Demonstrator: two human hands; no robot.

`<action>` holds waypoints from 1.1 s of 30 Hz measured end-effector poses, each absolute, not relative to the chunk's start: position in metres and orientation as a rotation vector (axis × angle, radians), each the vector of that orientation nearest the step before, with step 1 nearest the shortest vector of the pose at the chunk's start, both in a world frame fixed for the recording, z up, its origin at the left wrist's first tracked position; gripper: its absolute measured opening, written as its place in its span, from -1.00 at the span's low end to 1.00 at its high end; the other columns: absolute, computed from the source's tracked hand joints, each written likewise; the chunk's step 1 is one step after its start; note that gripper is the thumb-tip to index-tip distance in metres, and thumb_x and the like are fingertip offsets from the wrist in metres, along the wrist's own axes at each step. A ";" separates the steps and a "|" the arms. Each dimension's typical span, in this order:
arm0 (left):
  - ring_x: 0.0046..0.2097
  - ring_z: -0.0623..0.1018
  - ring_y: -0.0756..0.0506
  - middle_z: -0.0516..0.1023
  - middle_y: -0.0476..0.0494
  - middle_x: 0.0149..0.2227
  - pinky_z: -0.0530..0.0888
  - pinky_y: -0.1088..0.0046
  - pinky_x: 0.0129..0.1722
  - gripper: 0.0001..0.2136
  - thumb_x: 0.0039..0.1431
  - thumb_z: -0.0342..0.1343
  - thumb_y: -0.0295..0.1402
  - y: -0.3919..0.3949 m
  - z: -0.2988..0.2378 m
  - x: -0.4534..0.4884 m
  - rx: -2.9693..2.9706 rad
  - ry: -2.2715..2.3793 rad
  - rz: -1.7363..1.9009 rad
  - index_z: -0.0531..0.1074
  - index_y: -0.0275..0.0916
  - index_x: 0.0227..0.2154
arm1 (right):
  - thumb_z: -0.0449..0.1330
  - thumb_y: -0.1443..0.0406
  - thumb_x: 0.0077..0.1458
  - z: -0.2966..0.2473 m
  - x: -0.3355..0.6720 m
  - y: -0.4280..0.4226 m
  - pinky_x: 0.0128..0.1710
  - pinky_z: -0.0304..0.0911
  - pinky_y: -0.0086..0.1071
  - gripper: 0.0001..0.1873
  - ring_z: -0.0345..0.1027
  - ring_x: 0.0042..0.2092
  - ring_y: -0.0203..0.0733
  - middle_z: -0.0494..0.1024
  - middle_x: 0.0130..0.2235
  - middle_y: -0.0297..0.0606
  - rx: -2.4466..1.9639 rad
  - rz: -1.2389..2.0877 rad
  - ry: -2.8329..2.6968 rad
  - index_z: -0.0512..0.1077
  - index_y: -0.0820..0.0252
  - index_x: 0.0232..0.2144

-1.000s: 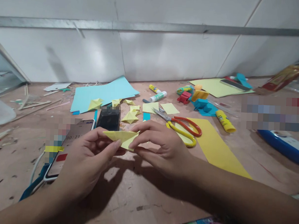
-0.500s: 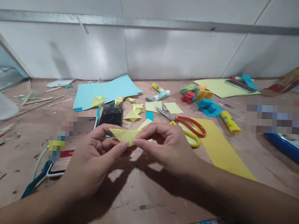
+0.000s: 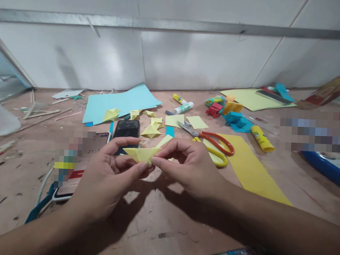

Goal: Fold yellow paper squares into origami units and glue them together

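Left hand [image 3: 106,177] and right hand [image 3: 189,169] pinch a folded yellow paper piece [image 3: 141,154] between fingertips, raised above the table [image 3: 154,224] for creasing. Scissors [image 3: 208,142] lie just behind.

Hands: two, the left hand [image 3: 107,181] and the right hand [image 3: 189,169], lower centre
Yellow fold [image 3: 142,154]: one, pinched between both hands
Loose yellow folds [image 3: 151,131]: five, centre of the frame
Flat yellow squares [image 3: 197,122]: two, above the scissors
Scissors [image 3: 194,135]: one pair, right of centre
Glue sticks [image 3: 261,139]: three, two upper centre and one further right
Phones [image 3: 126,129]: two, left of centre
Large sheets: three, a light blue sheet [image 3: 120,102], a yellow strip [image 3: 249,166] and a pale yellow sheet [image 3: 251,99]
Coloured paper models [image 3: 214,110]: three, one each of red, orange and blue, upper right of centre
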State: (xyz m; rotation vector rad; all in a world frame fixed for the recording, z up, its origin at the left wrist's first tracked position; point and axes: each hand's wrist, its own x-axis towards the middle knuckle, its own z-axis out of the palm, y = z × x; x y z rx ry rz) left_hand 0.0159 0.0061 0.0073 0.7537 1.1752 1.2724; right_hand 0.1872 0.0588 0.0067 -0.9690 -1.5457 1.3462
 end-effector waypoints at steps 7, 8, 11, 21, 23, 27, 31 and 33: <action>-0.44 0.71 -0.14 0.65 0.09 -0.52 0.53 0.52 -0.52 -0.51 -0.03 0.48 -0.37 0.007 0.015 0.019 0.709 1.241 1.278 0.46 0.01 -0.03 | 0.48 0.33 -0.05 0.010 0.183 0.058 -0.37 0.30 -0.45 -0.71 0.38 -0.37 -0.33 0.47 -0.40 -0.44 -0.947 1.422 -1.369 0.41 0.15 -0.40; -0.45 0.71 -0.15 0.66 0.08 -0.52 0.53 0.53 -0.52 -0.51 -0.03 0.48 -0.38 0.008 0.015 0.018 0.726 1.249 1.286 0.46 0.00 -0.03 | 0.49 0.32 -0.06 0.010 0.183 0.058 -0.37 0.30 -0.45 -0.69 0.38 -0.38 -0.33 0.47 -0.40 -0.44 -0.945 1.432 -1.365 0.40 0.15 -0.40; -0.46 0.71 -0.14 0.67 0.05 -0.52 0.54 0.52 -0.51 -0.51 -0.03 0.48 -0.37 0.010 0.013 0.016 0.778 1.259 1.278 0.45 -0.03 -0.02 | 0.53 0.27 -0.10 0.011 0.183 0.058 -0.37 0.31 -0.44 -0.65 0.37 -0.39 -0.32 0.47 -0.40 -0.43 -0.953 1.429 -1.366 0.39 0.16 -0.43; -0.40 0.68 -0.04 0.70 0.02 -0.38 0.60 0.50 -0.37 -0.54 0.01 0.46 -0.44 0.007 0.011 0.012 0.760 1.132 1.264 0.45 -0.04 -0.04 | 0.42 0.28 0.11 0.005 0.200 0.068 -0.06 0.38 -0.29 -0.84 0.48 -0.10 -0.14 0.58 -0.17 -0.25 -0.665 0.990 -1.974 0.57 0.10 -0.23; -0.39 0.66 -0.03 0.68 0.04 -0.37 0.60 0.49 -0.35 -0.54 0.03 0.45 -0.44 0.007 0.011 0.011 0.739 1.096 1.223 0.46 -0.03 -0.02 | 0.38 0.28 0.18 0.004 0.204 0.072 -0.01 0.36 -0.30 -0.89 0.49 -0.07 -0.15 0.60 -0.15 -0.23 -0.545 0.921 -2.102 0.59 0.10 -0.22; -0.34 0.67 -0.07 0.66 0.01 -0.35 0.61 0.41 -0.31 -0.68 0.06 0.44 -0.38 0.005 0.010 0.012 0.652 1.048 1.175 0.50 -0.06 -0.14 | 0.30 0.28 0.27 0.007 0.206 0.074 -0.13 0.36 -0.36 -0.92 0.51 -0.19 -0.20 0.63 -0.25 -0.26 -0.599 0.901 -2.144 0.61 0.11 -0.26; -0.36 0.66 -0.04 0.64 0.02 -0.40 0.58 0.51 -0.32 -0.75 0.13 0.38 -0.37 0.003 0.010 0.015 0.724 1.070 1.213 0.50 -0.10 -0.16 | 0.35 0.28 0.19 0.011 0.200 0.066 -0.16 0.36 -0.34 -0.92 0.51 -0.20 -0.18 0.63 -0.28 -0.28 -0.738 1.079 -1.999 0.59 0.13 -0.36; -0.36 0.66 -0.05 0.65 0.01 -0.43 0.57 0.52 -0.32 -0.70 0.18 0.34 -0.38 0.003 0.009 0.014 0.839 1.077 1.220 0.46 -0.09 -0.05 | 0.37 0.29 0.16 0.011 0.195 0.060 -0.19 0.38 -0.34 -0.92 0.51 -0.20 -0.17 0.62 -0.28 -0.28 -0.802 1.236 -1.843 0.56 0.14 -0.38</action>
